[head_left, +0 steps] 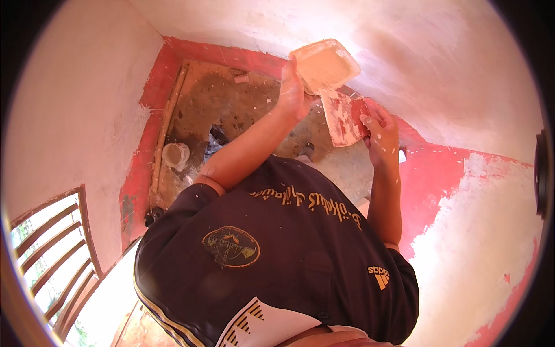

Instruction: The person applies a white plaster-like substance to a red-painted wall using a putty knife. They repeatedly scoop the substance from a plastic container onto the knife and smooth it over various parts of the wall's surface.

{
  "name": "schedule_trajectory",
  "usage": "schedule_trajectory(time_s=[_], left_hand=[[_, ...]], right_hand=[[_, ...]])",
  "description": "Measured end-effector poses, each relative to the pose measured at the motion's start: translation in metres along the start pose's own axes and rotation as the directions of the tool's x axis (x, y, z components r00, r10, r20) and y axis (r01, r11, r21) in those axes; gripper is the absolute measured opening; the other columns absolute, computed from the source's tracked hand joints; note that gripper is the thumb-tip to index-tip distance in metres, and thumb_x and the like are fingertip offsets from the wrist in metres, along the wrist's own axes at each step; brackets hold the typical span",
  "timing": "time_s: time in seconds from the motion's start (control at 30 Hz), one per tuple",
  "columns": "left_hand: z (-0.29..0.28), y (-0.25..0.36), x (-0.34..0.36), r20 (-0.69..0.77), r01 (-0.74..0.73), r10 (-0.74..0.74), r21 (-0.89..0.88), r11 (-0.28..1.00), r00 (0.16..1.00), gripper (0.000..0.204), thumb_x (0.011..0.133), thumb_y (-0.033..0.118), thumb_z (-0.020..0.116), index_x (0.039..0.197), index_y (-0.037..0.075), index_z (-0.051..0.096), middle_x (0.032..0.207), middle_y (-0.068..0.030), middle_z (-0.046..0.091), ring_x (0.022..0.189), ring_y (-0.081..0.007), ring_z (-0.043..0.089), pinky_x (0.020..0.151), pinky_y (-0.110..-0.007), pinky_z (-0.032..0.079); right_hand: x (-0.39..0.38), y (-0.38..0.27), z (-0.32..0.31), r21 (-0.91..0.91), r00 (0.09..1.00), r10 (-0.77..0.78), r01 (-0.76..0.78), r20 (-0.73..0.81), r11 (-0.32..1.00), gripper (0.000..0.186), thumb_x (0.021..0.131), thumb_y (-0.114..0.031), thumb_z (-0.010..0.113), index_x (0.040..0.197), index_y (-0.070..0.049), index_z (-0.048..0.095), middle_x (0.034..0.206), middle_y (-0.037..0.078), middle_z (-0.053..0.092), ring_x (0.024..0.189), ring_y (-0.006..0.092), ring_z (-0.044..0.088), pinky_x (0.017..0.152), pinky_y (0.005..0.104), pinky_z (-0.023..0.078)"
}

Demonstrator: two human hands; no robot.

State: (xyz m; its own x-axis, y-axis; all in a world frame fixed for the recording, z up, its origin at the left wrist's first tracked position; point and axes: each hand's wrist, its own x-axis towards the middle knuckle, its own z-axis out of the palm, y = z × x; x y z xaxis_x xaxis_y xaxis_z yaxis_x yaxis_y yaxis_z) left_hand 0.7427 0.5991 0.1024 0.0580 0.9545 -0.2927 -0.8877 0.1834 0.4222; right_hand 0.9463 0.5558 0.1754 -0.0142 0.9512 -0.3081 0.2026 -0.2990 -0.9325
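Note:
My left hand (293, 91) is closed on the side and underside of a shallow rectangular plastic tub (326, 65), holding it up near the wall ahead. Cream-coloured putty coats the inside of the tub. In my right hand (381, 132) is a wide putty knife (342, 118), its blade smeared with pale putty over red. The blade's far corner meets or overlaps the near edge of the tub; which of these, I cannot tell. White specks dot my right fingers.
Ahead rises a pale, patchy wall (422, 63) with a red band (237, 56) along its base. On the stained floor stand a whitish bucket (175, 155) and a crumpled blue-white bag (215, 141). A barred window (55, 248) is at lower left.

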Motion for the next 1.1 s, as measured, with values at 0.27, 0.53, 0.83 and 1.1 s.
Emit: schedule_trajectory(time_s=[0.27, 0.53, 0.83, 1.1], left_hand=[[-0.004, -0.002, 0.017, 0.0, -0.015, 0.015, 0.04, 0.999, 1.0, 0.071, 0.106, 0.062, 0.016, 0.151, 0.012, 0.039, 0.15, -0.0072, 0.05, 0.137, -0.028, 0.049, 0.111, -0.049, 0.042], [-0.02, -0.005, 0.031, 0.077, -0.112, 0.112, -0.003, 0.994, 0.991, 0.058, 0.108, 0.053, 0.022, 0.148, 0.013, 0.035, 0.145, -0.011, 0.051, 0.129, -0.0321, 0.057, 0.1, -0.056, 0.052], [0.008, 0.006, 0.003, 0.026, -0.009, 0.007, 0.089, 0.996, 1.0, 0.071, 0.106, 0.061, 0.015, 0.153, 0.012, 0.035, 0.15, -0.0101, 0.049, 0.137, -0.0321, 0.05, 0.109, -0.057, 0.043], [0.025, 0.025, -0.009, 0.05, -0.103, 0.103, -0.015, 0.995, 0.993, 0.07, 0.105, 0.063, 0.018, 0.151, 0.015, 0.038, 0.147, -0.0058, 0.05, 0.133, -0.0254, 0.049, 0.106, -0.05, 0.041]], right_hand=[[0.007, 0.011, -0.001, 0.237, 0.995, 0.014, 0.01, -0.102, 0.971, 0.043, 0.093, -0.005, 0.062, 0.135, 0.003, 0.058, 0.095, 0.003, 0.071, 0.066, 0.0045, 0.058, 0.051, 0.0197, 0.042], [0.031, -0.01, -0.011, 0.11, 0.915, -0.283, 0.325, -0.288, 0.939, 0.035, 0.097, -0.004, 0.059, 0.131, 0.005, 0.057, 0.111, 0.008, 0.069, 0.093, 0.0122, 0.067, 0.078, 0.0268, 0.058], [0.043, -0.006, 0.028, -0.582, 0.541, -0.841, 0.677, -0.02, 0.45, 0.017, 0.101, -0.005, 0.055, 0.114, 0.005, 0.058, 0.124, 0.022, 0.068, 0.103, 0.0225, 0.069, 0.085, 0.0319, 0.056], [0.023, 0.005, 0.046, -0.7, 0.364, -0.892, 0.709, 0.267, 0.08, 0.027, 0.083, 0.006, 0.058, 0.106, 0.001, 0.072, 0.12, 0.014, 0.072, 0.116, 0.038, 0.065, 0.098, 0.0452, 0.052]])
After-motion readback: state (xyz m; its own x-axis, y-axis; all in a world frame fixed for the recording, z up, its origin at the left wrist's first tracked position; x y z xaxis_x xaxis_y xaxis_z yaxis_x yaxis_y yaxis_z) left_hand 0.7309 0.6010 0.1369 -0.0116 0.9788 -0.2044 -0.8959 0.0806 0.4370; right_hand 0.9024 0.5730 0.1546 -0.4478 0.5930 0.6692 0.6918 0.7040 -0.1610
